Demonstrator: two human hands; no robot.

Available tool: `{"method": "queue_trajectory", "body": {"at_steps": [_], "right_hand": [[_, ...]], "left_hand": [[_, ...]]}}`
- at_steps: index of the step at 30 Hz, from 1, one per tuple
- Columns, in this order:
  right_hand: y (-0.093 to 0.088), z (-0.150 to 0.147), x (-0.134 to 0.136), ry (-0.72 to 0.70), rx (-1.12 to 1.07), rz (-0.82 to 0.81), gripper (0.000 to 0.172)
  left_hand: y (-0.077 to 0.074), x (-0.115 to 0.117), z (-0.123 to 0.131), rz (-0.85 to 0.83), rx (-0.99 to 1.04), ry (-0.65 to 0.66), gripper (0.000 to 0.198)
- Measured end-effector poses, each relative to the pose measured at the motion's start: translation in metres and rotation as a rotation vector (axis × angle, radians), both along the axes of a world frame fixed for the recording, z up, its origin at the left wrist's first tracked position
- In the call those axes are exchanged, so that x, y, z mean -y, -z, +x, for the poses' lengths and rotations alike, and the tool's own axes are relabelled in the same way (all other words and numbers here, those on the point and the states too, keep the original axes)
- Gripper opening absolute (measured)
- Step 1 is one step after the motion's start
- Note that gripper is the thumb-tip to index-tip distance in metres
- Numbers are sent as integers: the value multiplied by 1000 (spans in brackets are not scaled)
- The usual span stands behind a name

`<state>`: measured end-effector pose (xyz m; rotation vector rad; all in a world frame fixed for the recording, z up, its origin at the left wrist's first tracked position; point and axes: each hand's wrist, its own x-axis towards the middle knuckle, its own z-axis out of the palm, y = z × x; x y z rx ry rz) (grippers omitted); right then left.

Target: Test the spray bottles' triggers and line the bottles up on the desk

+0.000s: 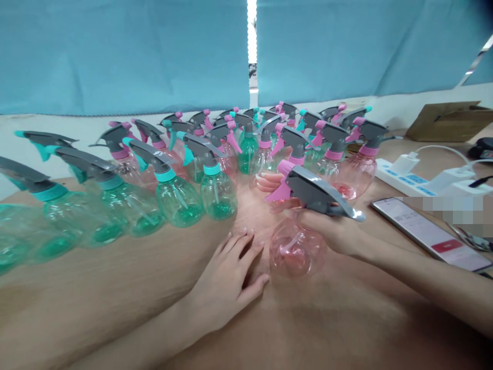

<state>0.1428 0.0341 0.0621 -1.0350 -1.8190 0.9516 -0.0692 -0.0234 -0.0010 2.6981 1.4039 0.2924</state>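
A clear pink spray bottle (296,252) with a grey and pink trigger head stands at the centre right, in front of the others. My right hand (308,218) is behind it at the neck, under the spray head; its fingers reach out past the pink trigger, partly hidden by the head. Whether it grips the neck is not clear. Flat on the table to the left of this bottle lies my left hand (234,277), fingers spread, holding nothing. Its thumb tip is close to the bottle's base.
Green spray bottles (179,200) stand in a row at the left, with more pink and green ones crowded behind. At the right are a phone (431,234), a white power strip (404,180) with plugs and cables, and a cardboard box (447,122).
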Motion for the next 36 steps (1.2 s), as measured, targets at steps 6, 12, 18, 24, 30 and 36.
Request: {"method": "queue_trajectory", "body": {"at_steps": [6,12,18,24,30,36], "right_hand": [[-1,0,1,0,-12,-9,16],[0,0,1,-4,-21,-5,13],[0,0,-2,-35,-29,2,17],[2,0,-3,-15,-29,12,13],[3,1,-4,-6,-24,13,13],[4,1,-5,-9,-27,6,12]], "left_hand": [[0,0,0,-12,19,-3,50],[-1,1,0,-18,10,-4,50],[-2,1,1,-17,0,-6,50],[-1,1,0,-8,17,3,50],[-1,0,0,-16,15,0,50],[-2,0,1,-21,23,-1,50]]}}
